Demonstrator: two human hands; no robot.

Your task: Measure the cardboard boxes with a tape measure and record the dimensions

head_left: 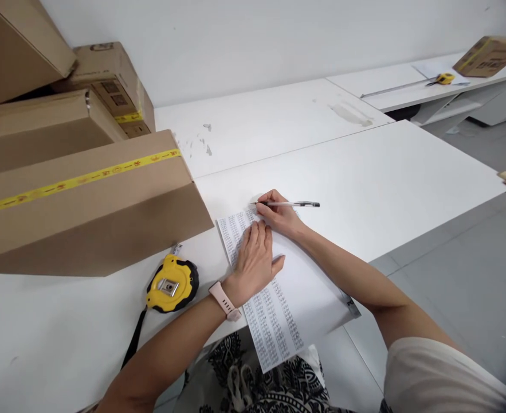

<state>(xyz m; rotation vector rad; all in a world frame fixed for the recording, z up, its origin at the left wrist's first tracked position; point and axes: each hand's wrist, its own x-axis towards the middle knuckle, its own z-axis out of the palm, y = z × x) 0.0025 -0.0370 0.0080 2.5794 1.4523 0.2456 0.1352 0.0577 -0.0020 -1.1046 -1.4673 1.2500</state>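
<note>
My right hand (278, 213) grips a slim pen (293, 203) with a clear barrel and dark ends, its tip at the upper edge of a sheet of paper (274, 321). Columns of small handwriting fill the sheet's left part, while its right part is blank. Flat on the paper lies my left hand (256, 255), fingers stretched out and thumb apart, wearing a pink band at the wrist. The sheet's lower end hangs past the table edge. Left of it rests a yellow and black tape measure (169, 285) with a black strap.
A large taped carton (98, 195) stands on the white table (347, 178) at left, with more cardboard boxes (110, 86) behind it. On the far right surface are another yellow tape measure (445, 78), its blade pulled out, and a tilted carton (489, 57).
</note>
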